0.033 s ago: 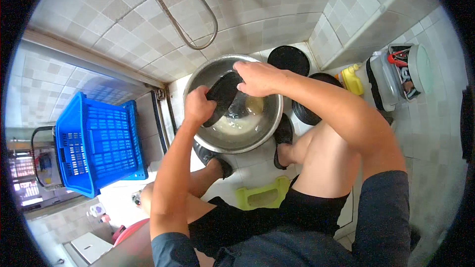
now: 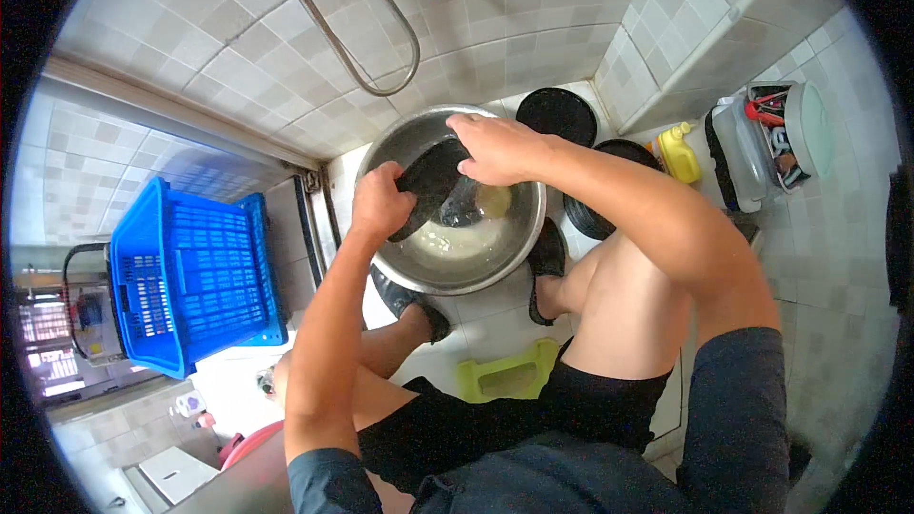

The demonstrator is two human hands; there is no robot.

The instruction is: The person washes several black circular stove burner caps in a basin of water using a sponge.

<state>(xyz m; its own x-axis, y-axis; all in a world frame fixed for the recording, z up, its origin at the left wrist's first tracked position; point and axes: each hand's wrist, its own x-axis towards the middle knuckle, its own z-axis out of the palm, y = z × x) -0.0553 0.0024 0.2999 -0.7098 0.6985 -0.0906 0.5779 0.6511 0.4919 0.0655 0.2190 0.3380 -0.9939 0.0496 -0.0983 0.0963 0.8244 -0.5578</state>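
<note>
A black, round, plate-like disc (image 2: 430,181) is held tilted over a wide metal basin (image 2: 465,286). My left hand (image 2: 382,200) grips its lower left edge, thumb on the near face. My right hand (image 2: 497,148) holds its upper right edge, fingers bent over the rim. Cloudy, whitish water (image 2: 452,244) lies in the basin below the disc. Beside the disc, a yellowish patch (image 2: 493,200) shows in the basin; I cannot make out what it is.
Black round plate-like pieces stand right of the basin, one group (image 2: 556,116) behind another (image 2: 592,214). Beyond are a yellow bottle (image 2: 679,153) and a caddy (image 2: 773,138). A blue crate (image 2: 214,271) stands left, a green stool (image 2: 505,379) near me. A hose (image 2: 328,29) hangs above.
</note>
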